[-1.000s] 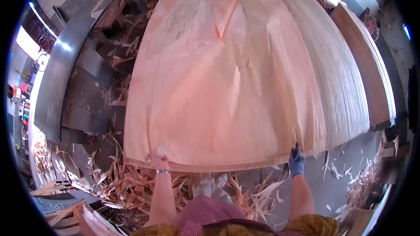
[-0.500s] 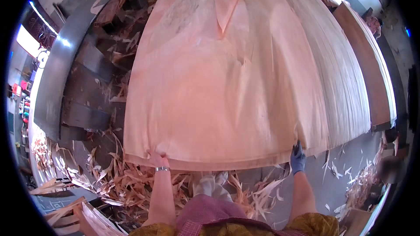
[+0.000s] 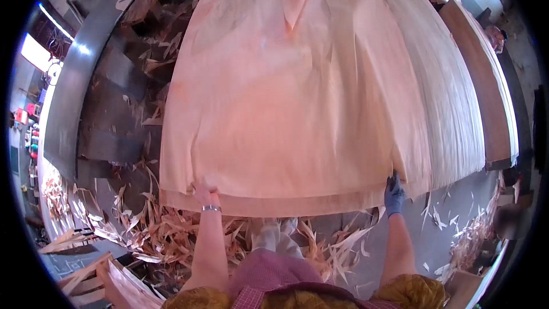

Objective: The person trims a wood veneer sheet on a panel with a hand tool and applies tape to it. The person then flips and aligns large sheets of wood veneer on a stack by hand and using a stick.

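A large thin wood veneer sheet (image 3: 263,137), pinkish and wrinkled, spreads in front of me over a stack of similar sheets, with a torn V-shaped gap near its far end. My left hand (image 3: 205,193), bare with a metal watch band at the wrist, is closed on the sheet's near edge at the left. On the right, my right hand (image 3: 394,195), in a grey-blue glove with dark fingertips, grips the same edge. Folds run up the sheet from both hands. Below that edge a strip of the layer underneath (image 3: 286,205) shows.
Paler veneer (image 3: 446,91) lies to the right, beside a brown board stack (image 3: 480,74). A dark metal beam (image 3: 86,74) curves along the left. Veneer scraps (image 3: 166,240) litter the floor. Part of another person (image 3: 496,39) shows at the far right.
The sheet's near edge has moved slightly away from me, uncovering more of the layer below. My right hand has shifted a little right and forward. Both hands have kept their grip.
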`<state>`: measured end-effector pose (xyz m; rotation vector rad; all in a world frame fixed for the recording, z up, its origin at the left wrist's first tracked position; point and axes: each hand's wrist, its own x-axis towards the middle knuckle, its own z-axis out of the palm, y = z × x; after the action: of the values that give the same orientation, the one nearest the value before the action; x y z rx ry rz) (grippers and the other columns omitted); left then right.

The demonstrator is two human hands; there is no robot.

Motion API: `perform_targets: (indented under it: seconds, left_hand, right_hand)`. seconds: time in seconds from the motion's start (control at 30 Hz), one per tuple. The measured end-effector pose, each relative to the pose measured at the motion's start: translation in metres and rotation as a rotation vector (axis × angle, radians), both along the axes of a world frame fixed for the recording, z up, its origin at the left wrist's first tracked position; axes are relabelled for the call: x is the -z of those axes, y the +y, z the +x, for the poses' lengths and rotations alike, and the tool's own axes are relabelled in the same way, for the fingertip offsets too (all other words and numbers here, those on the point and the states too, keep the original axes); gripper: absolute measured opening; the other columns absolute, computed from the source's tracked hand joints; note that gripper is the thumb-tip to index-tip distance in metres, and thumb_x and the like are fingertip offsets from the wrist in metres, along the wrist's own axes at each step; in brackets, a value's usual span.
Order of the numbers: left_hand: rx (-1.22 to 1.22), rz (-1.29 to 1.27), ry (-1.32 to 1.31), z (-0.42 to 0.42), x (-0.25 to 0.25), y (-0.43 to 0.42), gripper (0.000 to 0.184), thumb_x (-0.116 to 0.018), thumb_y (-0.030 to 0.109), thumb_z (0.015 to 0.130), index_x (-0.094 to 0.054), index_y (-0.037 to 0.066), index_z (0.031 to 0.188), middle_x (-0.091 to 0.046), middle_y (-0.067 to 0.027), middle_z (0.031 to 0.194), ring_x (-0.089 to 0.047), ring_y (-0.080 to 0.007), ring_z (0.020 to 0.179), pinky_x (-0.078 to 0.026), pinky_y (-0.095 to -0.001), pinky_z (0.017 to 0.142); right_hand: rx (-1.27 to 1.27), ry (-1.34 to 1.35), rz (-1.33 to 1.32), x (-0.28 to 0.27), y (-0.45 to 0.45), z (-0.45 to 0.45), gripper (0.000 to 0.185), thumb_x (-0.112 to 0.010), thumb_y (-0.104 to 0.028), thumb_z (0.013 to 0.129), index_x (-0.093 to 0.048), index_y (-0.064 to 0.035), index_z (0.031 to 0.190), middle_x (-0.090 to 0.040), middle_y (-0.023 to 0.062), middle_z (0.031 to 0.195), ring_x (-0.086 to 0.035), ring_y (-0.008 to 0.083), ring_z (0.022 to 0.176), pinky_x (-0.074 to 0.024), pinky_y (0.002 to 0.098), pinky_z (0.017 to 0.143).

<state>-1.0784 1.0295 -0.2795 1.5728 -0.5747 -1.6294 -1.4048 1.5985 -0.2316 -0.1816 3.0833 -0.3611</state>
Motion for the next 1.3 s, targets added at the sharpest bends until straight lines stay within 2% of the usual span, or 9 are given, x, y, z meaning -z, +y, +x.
perform_targets:
  seconds: [0.13,0.2,0.23,0.27,0.33,0.43,0.53,0.73,1.3]
  left_hand:
    - [-0.029,-0.042,0.376,0.039,0.056,-0.016,0.054,-0.044,0.045,0.098,-0.045,0.007,0.137,-0.05,-0.0122,0.136,-0.049,-0.0238,0.122,-0.046,-0.0433,0.098]
    - [-0.16,-0.018,0.082,0.063,0.039,-0.016,0.04,-0.054,0.039,0.096,-0.053,0.011,0.124,-0.059,-0.0061,0.105,-0.055,-0.0188,0.091,-0.049,-0.0336,0.077]
    - [-0.148,-0.058,0.077,0.06,0.027,-0.013,0.033,-0.055,0.037,0.096,-0.056,0.011,0.115,-0.061,-0.0042,0.099,-0.056,-0.0151,0.085,-0.049,-0.0296,0.071]
    - [-0.122,-0.098,0.082,0.053,0.013,-0.012,0.026,-0.057,0.034,0.096,-0.059,0.011,0.107,-0.063,-0.0022,0.093,-0.058,-0.0114,0.079,-0.049,-0.0256,0.065]
    - [0.026,-0.115,-0.011,0.055,-0.002,-0.016,0.017,-0.061,0.028,0.094,-0.056,0.013,0.089,-0.051,0.004,0.069,-0.048,-0.0057,0.059,-0.038,-0.0214,0.051]
    - [-0.137,-0.011,-0.13,0.051,-0.006,-0.025,0.014,-0.063,0.023,0.092,-0.055,0.013,0.087,-0.051,0.0033,0.069,-0.048,-0.0063,0.057,-0.037,-0.0234,0.046]
    - [-0.108,0.015,-0.218,0.09,0.055,-0.049,0.01,-0.066,0.016,0.09,-0.058,0.009,0.089,-0.057,0.0009,0.074,-0.05,-0.0079,0.056,-0.037,-0.0249,0.043]
    - [-0.071,0.105,-0.282,0.09,0.037,-0.033,0.007,-0.065,0.008,0.087,-0.059,0.005,0.086,-0.059,-0.0015,0.077,-0.052,-0.0099,0.056,-0.036,-0.0247,0.042]
    - [-0.012,0.353,-0.329,0.11,0.031,-0.023,0.008,-0.067,0.01,0.084,-0.059,0.01,0.083,-0.059,-0.0023,0.073,-0.049,-0.0128,0.051,-0.036,-0.0246,0.039]
  right_hand:
    - [-0.112,0.088,-0.154,0.019,0.008,0.018,0.044,-0.044,-0.023,0.1,-0.043,-0.0101,0.142,-0.055,0.0188,0.132,-0.056,0.0336,0.117,-0.0465,0.0426,0.094]
    - [-0.097,0.048,-0.191,0.047,0.019,0.023,0.044,-0.044,-0.022,0.101,-0.042,-0.0076,0.142,-0.051,0.0169,0.137,-0.052,0.0304,0.124,-0.0438,0.0396,0.099]
    - [-0.01,-0.061,-0.375,0.038,0.005,0.029,0.044,-0.044,-0.022,0.101,-0.042,-0.0054,0.142,-0.048,0.0169,0.14,-0.049,0.03,0.128,-0.0403,0.0372,0.103]
    - [-0.058,-0.032,-0.25,0.045,0.008,0.02,0.045,-0.044,-0.024,0.101,-0.042,-0.0047,0.142,-0.049,0.0163,0.141,-0.048,0.0309,0.128,-0.0395,0.0367,0.104]
    - [-0.047,-0.035,-0.205,0.051,0.006,0.014,0.046,-0.043,-0.026,0.102,-0.041,-0.0055,0.142,-0.049,0.0161,0.14,-0.049,0.0309,0.127,-0.0399,0.0374,0.103]
    - [-0.053,-0.036,-0.152,0.05,0.002,0.026,0.047,-0.042,-0.028,0.102,-0.04,-0.0052,0.143,-0.047,0.0157,0.143,-0.048,0.0311,0.128,-0.0395,0.0371,0.104]
    - [-0.001,-0.078,-0.191,0.046,0.0,0.044,0.048,-0.041,-0.029,0.102,-0.038,-0.0047,0.144,-0.044,0.0154,0.145,-0.048,0.0307,0.128,-0.0394,0.0364,0.104]
    - [-0.013,-0.054,-0.333,0.086,0.042,0.042,0.048,-0.041,-0.022,0.101,-0.035,-0.009,0.146,-0.047,0.0171,0.142,-0.054,0.0317,0.122,-0.0431,0.0374,0.101]
    - [0.011,-0.06,-0.172,0.065,0.044,0.058,0.045,-0.045,-0.025,0.101,-0.042,-0.0072,0.142,-0.051,0.0174,0.138,-0.052,0.0316,0.122,-0.0407,0.0381,0.101]
